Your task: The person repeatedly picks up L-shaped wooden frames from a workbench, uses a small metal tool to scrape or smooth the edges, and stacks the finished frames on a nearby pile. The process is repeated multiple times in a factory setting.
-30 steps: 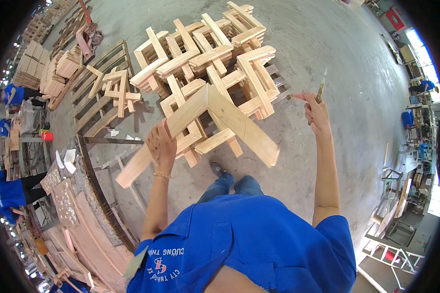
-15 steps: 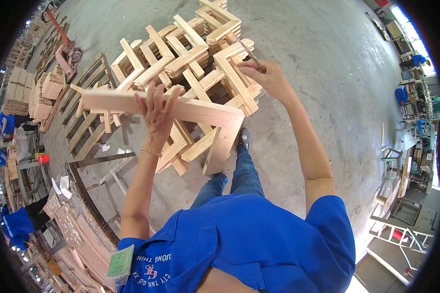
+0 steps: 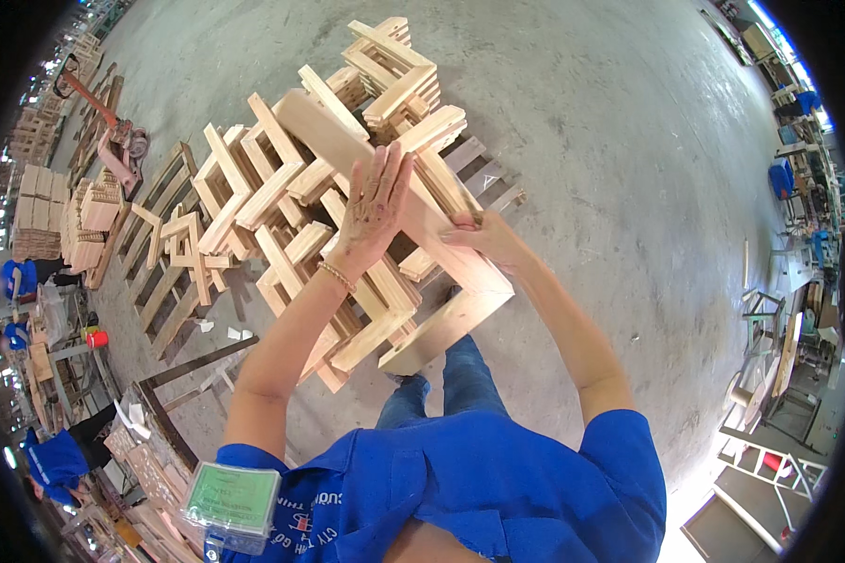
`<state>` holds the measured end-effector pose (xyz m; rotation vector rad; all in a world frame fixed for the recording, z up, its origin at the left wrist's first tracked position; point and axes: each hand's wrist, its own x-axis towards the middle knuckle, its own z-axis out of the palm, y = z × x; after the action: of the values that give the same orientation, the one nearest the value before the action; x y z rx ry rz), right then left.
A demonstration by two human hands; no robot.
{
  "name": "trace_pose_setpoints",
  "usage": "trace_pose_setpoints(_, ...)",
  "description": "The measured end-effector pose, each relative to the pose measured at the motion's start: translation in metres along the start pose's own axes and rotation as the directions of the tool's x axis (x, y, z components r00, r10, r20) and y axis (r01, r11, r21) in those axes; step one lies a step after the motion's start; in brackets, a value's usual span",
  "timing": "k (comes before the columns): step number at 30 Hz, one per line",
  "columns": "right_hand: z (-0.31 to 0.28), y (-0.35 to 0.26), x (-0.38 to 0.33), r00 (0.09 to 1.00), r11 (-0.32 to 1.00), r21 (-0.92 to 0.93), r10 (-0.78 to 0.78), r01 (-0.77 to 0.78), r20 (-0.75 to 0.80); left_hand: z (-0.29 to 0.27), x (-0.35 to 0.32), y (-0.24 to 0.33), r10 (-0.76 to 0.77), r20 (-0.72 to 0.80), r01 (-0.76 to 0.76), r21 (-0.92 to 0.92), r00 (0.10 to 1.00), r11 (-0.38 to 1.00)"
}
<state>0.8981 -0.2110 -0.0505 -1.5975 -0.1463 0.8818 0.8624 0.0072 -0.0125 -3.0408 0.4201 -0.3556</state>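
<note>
My left hand grips an L-shaped wooden frame piece, its fingers stretched across the long board and its thumb hidden. The piece is tilted over stacked wooden frame pieces, its mitred corner pointing right and its short leg turned toward my legs. My right hand is closed around a slim, dark hand tool, with its fingers against the long board's right edge. The tool's exact kind cannot be made out.
Pallets lie left of the stacks, with an orange pallet jack beyond. A dark metal frame stands near my left elbow. People in blue are at the far left. Benches and a white ladder line the right side.
The frame piece has swung from nearly level to a slant, its corner moving right and nearer. My right hand has come down with the tool onto the board's edge; my left hand moved right.
</note>
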Motion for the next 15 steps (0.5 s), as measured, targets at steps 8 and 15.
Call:
trace_pose_setpoints(8,-0.107,0.080,0.093,0.959,0.938,0.217,0.282,-0.269,-0.033,0.047,-0.114,-0.032,-0.623,0.420,0.734,-0.185,0.660,0.653)
trace_pose_setpoints(15,-0.150,0.149,0.225,0.921,0.881,0.269,0.374,-0.389,0.107,0.004,-0.313,0.049,-0.750,0.648,0.989,-0.130,0.135,0.065)
